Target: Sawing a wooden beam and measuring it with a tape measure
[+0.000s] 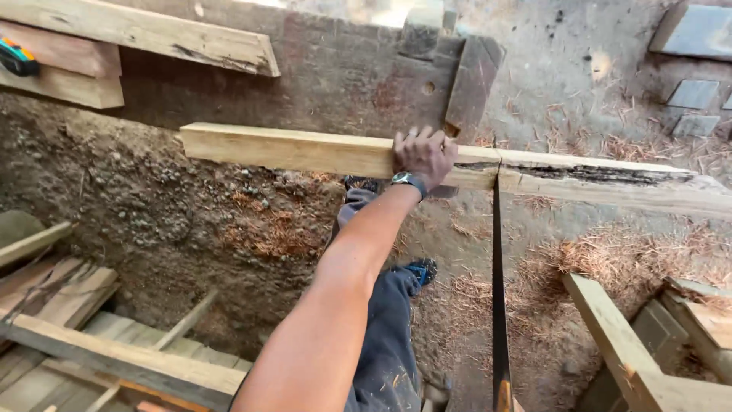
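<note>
One hand, your left, clamps the stiff, heavy-looking plank near its sawn end; grip it there.

Open dirt at seven o'clock of the pale wooden beam; dark upright saw blade blocks four o'clock.

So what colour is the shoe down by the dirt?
Blue, judging by the toe of the shoe visible below the left hand, in the head view.
</note>
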